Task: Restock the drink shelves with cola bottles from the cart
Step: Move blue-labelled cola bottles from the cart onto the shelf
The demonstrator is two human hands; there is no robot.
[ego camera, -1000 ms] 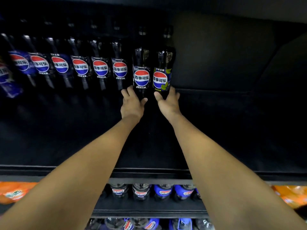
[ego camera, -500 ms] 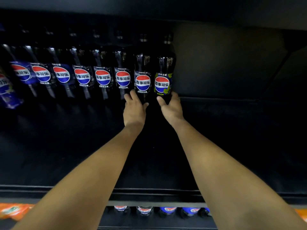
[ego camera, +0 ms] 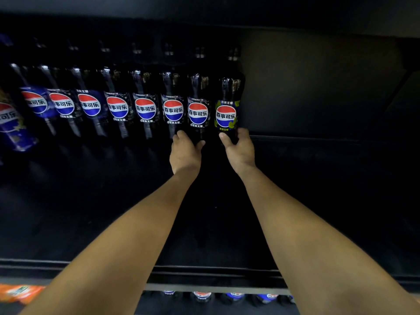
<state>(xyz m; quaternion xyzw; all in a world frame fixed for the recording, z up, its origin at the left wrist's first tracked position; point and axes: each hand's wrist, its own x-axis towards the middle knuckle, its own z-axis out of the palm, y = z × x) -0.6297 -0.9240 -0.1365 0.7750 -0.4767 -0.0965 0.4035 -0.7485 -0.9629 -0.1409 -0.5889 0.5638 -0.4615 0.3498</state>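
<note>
Both my arms reach deep into a dark shelf (ego camera: pixel 318 201). My left hand (ego camera: pixel 185 153) grips the base of a black cola bottle (ego camera: pixel 198 105) with a red, white and blue label. My right hand (ego camera: pixel 239 148) grips the base of the bottle next to it, a cola bottle with a green-trimmed label (ego camera: pixel 227 110), the last one on the right. Both bottles stand upright at the back of the shelf, in line with a row of several cola bottles (ego camera: pixel 118 105) running to the left.
The back wall (ego camera: pixel 318 87) right of the row is bare and dark. The shelf's front rail (ego camera: pixel 216 272) crosses below my forearms. Under it, bottle tops on a lower shelf (ego camera: pixel 202 295) show, with orange packaging (ego camera: pixel 20 292) at the lower left.
Both hands have pushed the two bottles farther back into line with the row. My view has tilted upward, so the lower shelf has slid down the frame.
</note>
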